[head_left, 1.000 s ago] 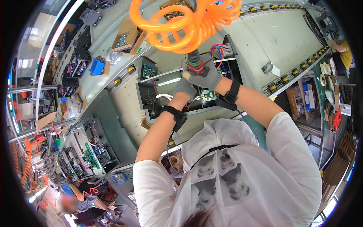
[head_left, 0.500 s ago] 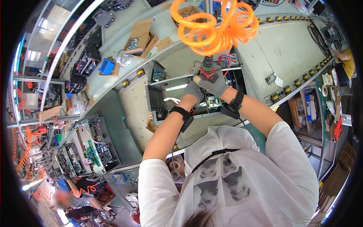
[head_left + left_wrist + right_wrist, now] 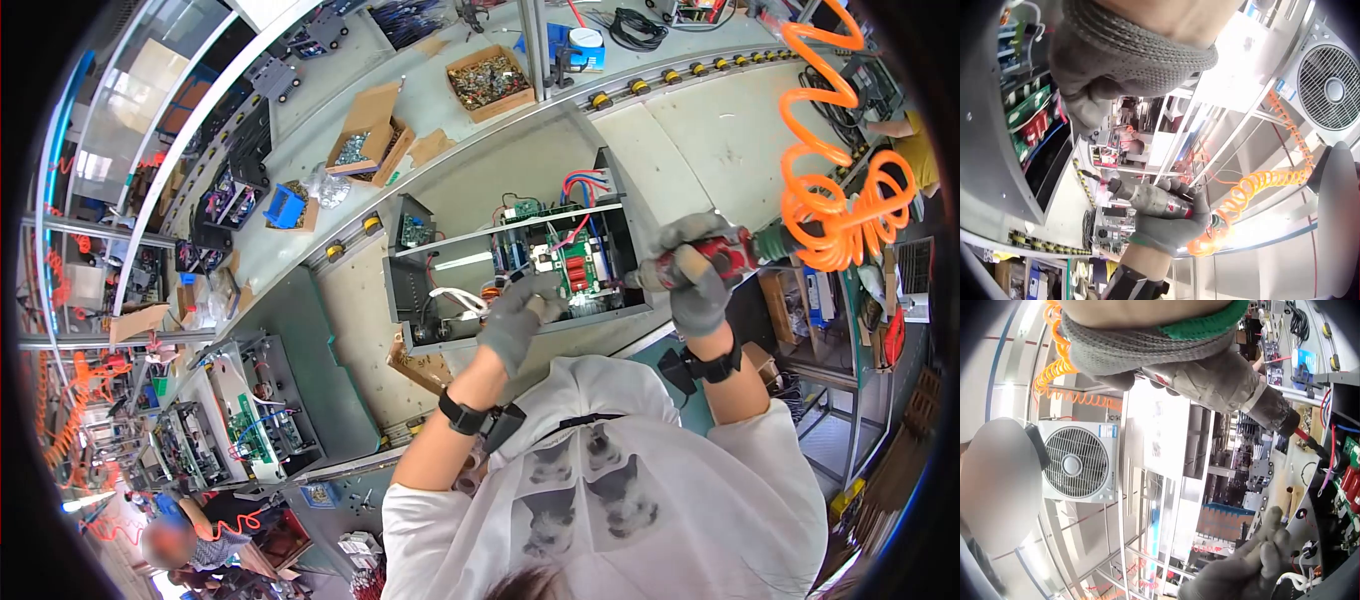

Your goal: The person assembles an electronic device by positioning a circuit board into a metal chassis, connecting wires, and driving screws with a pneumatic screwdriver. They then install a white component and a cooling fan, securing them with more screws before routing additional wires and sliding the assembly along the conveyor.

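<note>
My right hand, in a grey glove, grips a red and grey air screwdriver beside the right end of an open metal chassis. The screwdriver lies nearly level, its bit toward the chassis. An orange coiled hose runs from its back end. Over the chassis's near edge is my gloved left hand, fingers bent; I cannot tell whether they pinch something small. Just beyond it sit a green circuit board with red parts and a bundle of white wires. The right wrist view also shows the left hand.
Boxes of screws and a blue bin stand on the bench beyond the roller rail. A torn cardboard piece lies by the chassis's left corner. More open chassis stand at left, and another person is lower left.
My right hand has carried the screwdriver from over the chassis to its right side, tipping it level. The hose swung right. My left hand has come nearer to me, apart from the tool.
</note>
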Available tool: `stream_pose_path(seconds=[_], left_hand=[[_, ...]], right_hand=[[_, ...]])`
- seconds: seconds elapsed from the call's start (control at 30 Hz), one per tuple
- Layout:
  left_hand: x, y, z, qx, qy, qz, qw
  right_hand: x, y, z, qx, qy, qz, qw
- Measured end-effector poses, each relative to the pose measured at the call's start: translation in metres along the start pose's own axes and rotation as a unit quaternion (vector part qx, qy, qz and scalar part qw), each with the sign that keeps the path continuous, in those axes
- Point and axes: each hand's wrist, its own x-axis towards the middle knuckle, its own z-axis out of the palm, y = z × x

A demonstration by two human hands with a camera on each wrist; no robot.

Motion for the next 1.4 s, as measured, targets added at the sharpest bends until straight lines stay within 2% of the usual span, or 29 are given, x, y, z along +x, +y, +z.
stream_pose_path(seconds=[0.07,0.1,0.23,0.27,0.33,0.4,0.47,0.5,0.57,0.6,0.67,0.8,0.9,0.97,1.1,1.17,1.27,1.4], left_hand=[[-0.01,0.005,0.022,-0.196,-0.017,-0.125,0.972],[-0.012,0.002,0.025,-0.277,-0.061,-0.117,0.952],[-0.006,0.004,0.044,-0.346,-0.084,-0.141,0.924],[-0.005,0.002,0.046,-0.345,-0.086,-0.145,0.924],[-0.003,-0.004,0.051,-0.315,-0.113,-0.099,0.937],[-0.001,-0.021,0.052,-0.32,-0.121,-0.108,0.933],[-0.001,-0.024,0.048,-0.384,-0.202,-0.127,0.892],[-0.003,-0.024,0.052,-0.383,-0.201,-0.128,0.892],[-0.008,-0.019,0.063,-0.361,-0.125,-0.113,0.917],[-0.01,-0.012,0.068,-0.36,-0.123,-0.113,0.918],[-0.013,0.001,0.075,-0.367,-0.05,-0.158,0.915],[-0.012,-0.007,0.075,-0.36,-0.076,-0.154,0.917],[-0.012,-0.009,0.076,-0.356,-0.069,-0.152,0.919],[-0.012,-0.005,0.078,-0.353,-0.032,-0.185,0.917],[-0.012,0.002,0.083,-0.365,-0.028,-0.182,0.913],[-0.01,0.006,0.086,-0.347,0.002,-0.199,0.916],[-0.005,-0.007,0.084,-0.366,0.013,-0.203,0.908],[-0.007,0.007,0.088,-0.348,0.035,-0.212,0.913]], right_hand=[[-0.004,-0.007,-0.008,-0.007,0.018,-0.027,0.999],[-0.008,-0.016,-0.008,0.006,0.039,-0.013,0.999],[-0.016,-0.026,-0.012,0.049,0.063,-0.011,0.997],[-0.018,-0.028,-0.012,0.055,0.06,-0.023,0.996],[-0.02,-0.031,-0.011,0.07,0.055,-0.024,0.996],[-0.023,-0.032,-0.013,0.087,0.051,-0.024,0.995],[-0.023,-0.031,-0.012,0.103,0.046,-0.01,0.994],[-0.024,-0.031,-0.013,0.1,0.047,-0.01,0.994],[-0.025,-0.03,-0.017,0.117,0.039,-0.009,0.992],[-0.025,-0.029,-0.019,0.133,0.031,-0.009,0.991],[-0.026,-0.029,-0.019,0.138,0.015,-0.012,0.99],[-0.028,-0.028,-0.022,0.1,-0.001,-0.033,0.994],[-0.031,-0.03,-0.022,0.132,0.01,-0.023,0.991],[-0.03,-0.031,-0.023,0.129,0.0,-0.034,0.991],[-0.031,-0.03,-0.025,0.133,-0.01,-0.041,0.99],[-0.031,-0.031,-0.025,0.134,-0.013,-0.04,0.99],[-0.031,-0.028,-0.028,0.125,-0.015,-0.038,0.991],[-0.029,-0.027,-0.029,0.111,-0.016,-0.03,0.993]])
